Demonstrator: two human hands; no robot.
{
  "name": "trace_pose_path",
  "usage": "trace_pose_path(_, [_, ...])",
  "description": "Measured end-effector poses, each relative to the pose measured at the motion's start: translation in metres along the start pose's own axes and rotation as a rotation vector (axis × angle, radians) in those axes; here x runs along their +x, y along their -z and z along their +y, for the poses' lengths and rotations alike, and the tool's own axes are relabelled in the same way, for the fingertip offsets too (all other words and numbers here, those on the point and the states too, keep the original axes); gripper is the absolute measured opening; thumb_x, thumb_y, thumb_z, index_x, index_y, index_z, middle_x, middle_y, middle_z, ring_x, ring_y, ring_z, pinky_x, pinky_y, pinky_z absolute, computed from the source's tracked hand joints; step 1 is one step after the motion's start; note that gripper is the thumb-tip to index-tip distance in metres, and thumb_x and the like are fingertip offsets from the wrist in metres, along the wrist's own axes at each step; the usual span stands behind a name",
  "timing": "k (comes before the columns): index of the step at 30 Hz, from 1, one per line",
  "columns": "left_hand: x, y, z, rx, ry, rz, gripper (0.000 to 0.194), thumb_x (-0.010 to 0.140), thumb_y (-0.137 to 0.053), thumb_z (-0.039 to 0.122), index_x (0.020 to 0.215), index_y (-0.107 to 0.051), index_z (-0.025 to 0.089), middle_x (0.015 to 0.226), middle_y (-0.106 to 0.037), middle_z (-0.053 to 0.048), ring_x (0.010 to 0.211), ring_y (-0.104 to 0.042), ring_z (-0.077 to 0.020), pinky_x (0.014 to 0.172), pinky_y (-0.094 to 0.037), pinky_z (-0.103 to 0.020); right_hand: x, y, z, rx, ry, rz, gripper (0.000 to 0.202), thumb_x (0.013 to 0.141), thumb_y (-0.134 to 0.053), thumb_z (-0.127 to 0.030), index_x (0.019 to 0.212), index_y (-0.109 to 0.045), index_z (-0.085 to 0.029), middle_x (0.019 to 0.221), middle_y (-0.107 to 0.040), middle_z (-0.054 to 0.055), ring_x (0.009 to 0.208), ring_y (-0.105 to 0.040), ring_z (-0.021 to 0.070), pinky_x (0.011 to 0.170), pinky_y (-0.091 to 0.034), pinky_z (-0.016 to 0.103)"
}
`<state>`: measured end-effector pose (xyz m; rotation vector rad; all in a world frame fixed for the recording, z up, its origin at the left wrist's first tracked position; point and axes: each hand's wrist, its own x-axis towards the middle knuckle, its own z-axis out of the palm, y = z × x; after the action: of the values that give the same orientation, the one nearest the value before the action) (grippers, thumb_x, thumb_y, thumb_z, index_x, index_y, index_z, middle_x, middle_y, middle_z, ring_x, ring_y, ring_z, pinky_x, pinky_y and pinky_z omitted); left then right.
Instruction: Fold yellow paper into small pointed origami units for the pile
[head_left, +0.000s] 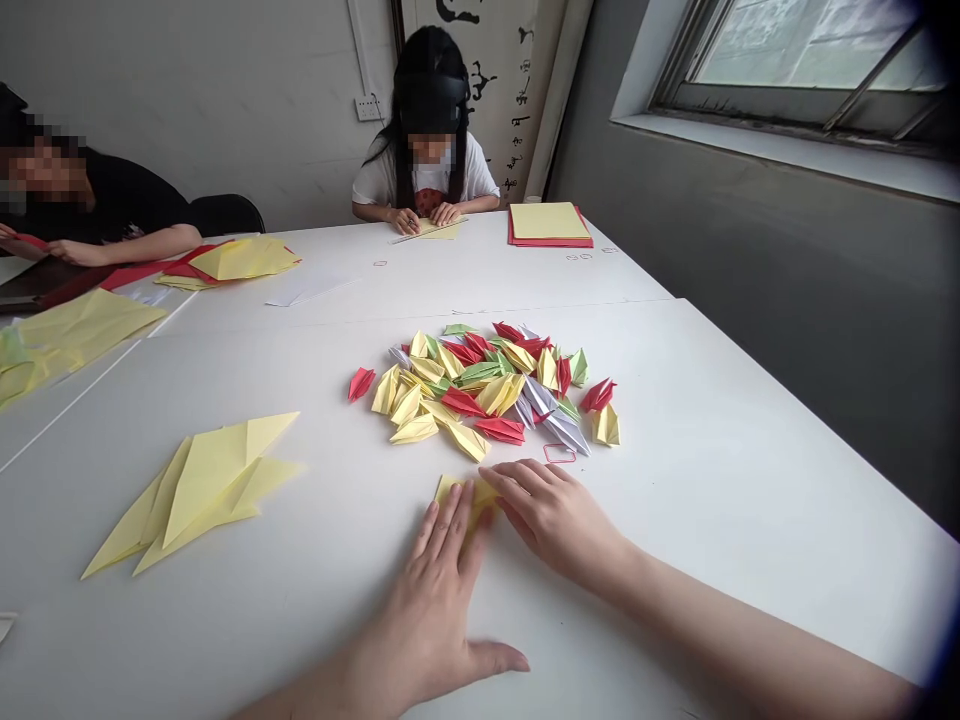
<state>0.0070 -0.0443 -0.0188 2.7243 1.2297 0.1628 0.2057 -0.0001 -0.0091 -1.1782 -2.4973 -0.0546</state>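
A small piece of folded yellow paper (448,485) lies on the white table in front of me, mostly covered by my hands. My left hand (442,600) is laid flat over it, fingers stretched out and thumb spread to the right. With fingers bent together, my right hand (562,515) grips the paper's right side; the fingertips are partly hidden. Just beyond my hands is a pile of small folded paper pieces (480,375) in red, yellow, green and pale purple. On the left, several larger folded yellow sheets (206,480) overlap one another.
Across the white table (637,360) a person (431,150) works on yellow paper with a ruler. Another person (112,200) sits at the far left near red and yellow paper (244,258). A stack of square paper (547,222) lies at the far right edge.
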Motion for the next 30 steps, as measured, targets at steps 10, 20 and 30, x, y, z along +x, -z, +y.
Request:
trace_pose_path(10, [0.002, -0.004, -0.002, -0.039, 0.008, -0.044, 0.117, 0.064, -0.031, 0.088, 0.148, -0.009, 0.011, 0.155, -0.007, -0.020, 0.142, -0.004, -0.0363, 0.112, -0.018, -0.050, 0.009, -0.005, 0.017, -0.181, 0.523, 0.178, 0.025, 0.091, -0.041, -0.005, 0.097, -0.066, -0.002, 0.094, -0.070, 0.016, 0.087, -0.068, 0.0216, 0.073, -0.059, 0.033])
trace_pose_path(20, [0.002, -0.004, -0.001, -0.016, 0.017, -0.027, 0.116, 0.062, -0.032, 0.088, 0.149, -0.012, 0.014, 0.155, -0.006, -0.018, 0.141, -0.007, -0.0374, 0.111, -0.020, -0.050, -0.001, 0.000, 0.032, -0.231, 0.609, 0.045, 0.029, 0.091, -0.041, -0.004, 0.109, -0.063, 0.001, 0.107, -0.068, 0.021, 0.100, -0.066, 0.0253, 0.075, -0.059, 0.034])
trace_pose_path(30, [0.010, -0.015, 0.012, 0.003, 0.104, 0.039, 0.126, 0.061, -0.033, 0.089, 0.147, 0.011, 0.007, 0.153, -0.014, -0.024, 0.139, -0.019, -0.0382, 0.108, -0.028, -0.049, -0.010, 0.003, 0.029, -0.031, 0.296, 0.084, 0.030, 0.094, -0.042, -0.012, 0.118, -0.059, -0.008, 0.108, -0.067, 0.015, 0.105, -0.060, 0.0237, 0.088, -0.052, 0.042])
